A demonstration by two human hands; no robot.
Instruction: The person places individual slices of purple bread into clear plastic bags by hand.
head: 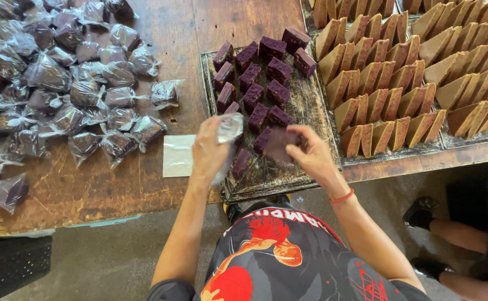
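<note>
**Purple cake piece and bag, over tray**

Right hand [311,153] pinches a purple cake piece [282,144] above the dark tray [311,106]. Left hand [210,149] grasps a clear plastic bag [228,131] at the tray's left edge. Bagged pieces [60,83] piled left of tray on worktop [166,33]; brown wedges [400,83] right.

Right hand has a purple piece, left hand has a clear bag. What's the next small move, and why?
Probably slide the purple cake piece in the right hand into the clear plastic bag held by the left hand: the two are nearly touching, and bagged pieces lie heaped on the table.
</note>
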